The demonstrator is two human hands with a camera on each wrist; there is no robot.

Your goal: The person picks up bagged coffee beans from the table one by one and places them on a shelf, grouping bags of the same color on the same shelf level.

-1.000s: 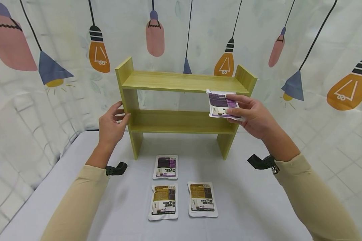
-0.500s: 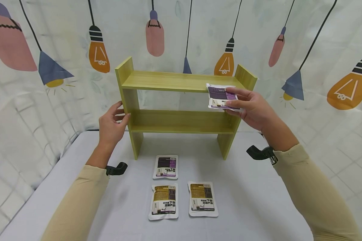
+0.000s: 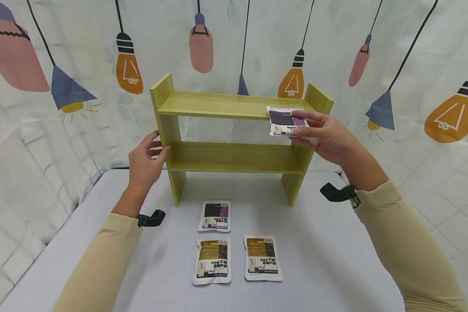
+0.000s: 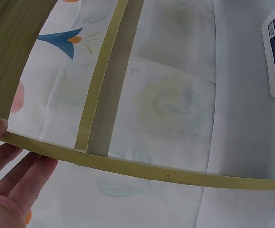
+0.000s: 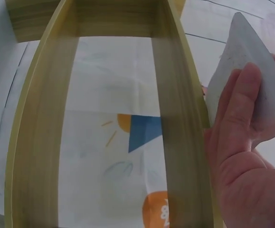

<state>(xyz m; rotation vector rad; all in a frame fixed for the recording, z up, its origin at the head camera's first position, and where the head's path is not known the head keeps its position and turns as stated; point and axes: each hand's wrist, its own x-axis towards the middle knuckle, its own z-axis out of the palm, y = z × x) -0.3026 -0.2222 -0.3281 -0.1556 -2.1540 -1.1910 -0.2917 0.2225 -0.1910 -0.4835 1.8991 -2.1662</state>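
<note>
A two-tier wooden shelf [image 3: 234, 157] stands on the white-covered table. My left hand [image 3: 146, 161] grips the edge of its left side panel, thumb in front and fingers behind; the left wrist view shows this hand [image 4: 18, 175] on the panel edge. In my right hand [image 3: 327, 136] is a white and purple pouch [image 3: 284, 121], pinched between thumb and fingers at the front edge of the top board, right end. From the right wrist view, the pouch's plain white underside [image 5: 251, 95] lies against the fingers, just beside the board. Whether it touches the board I cannot tell.
On the table before the shelf lie a purple-labelled pouch [image 3: 215, 216] and two brown-labelled pouches, one on the left [image 3: 212, 261] and another brown-labelled pouch [image 3: 262, 258] to its right. A curtain [image 3: 226, 39] printed with lamps hangs behind.
My right hand has raised the pouch from in front of the gap between the boards to the top board's level, tilting it flatter. The left hand stays on the side panel.
</note>
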